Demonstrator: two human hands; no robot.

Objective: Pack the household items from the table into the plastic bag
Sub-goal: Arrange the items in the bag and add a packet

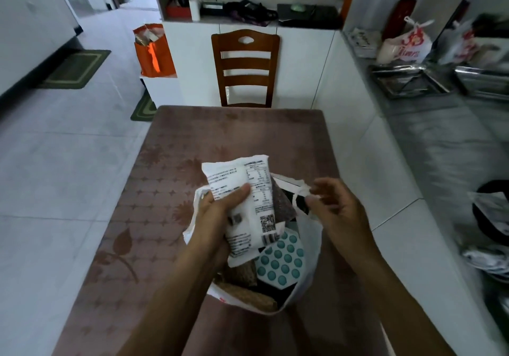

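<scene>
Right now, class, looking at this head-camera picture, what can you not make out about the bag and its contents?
- White packet: print too small to read; the left hand covers part.
- Plastic bag: its bottom hidden by the teal dotted item and other contents.
- Right hand: blurred, so grip on the bag handle is unclear.

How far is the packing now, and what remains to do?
Mostly done: the plastic bag already holds a teal dotted item and woven pieces. The left hand is lowering a white packet; the right hand holds the handle. The visible table holds nothing else.
</scene>
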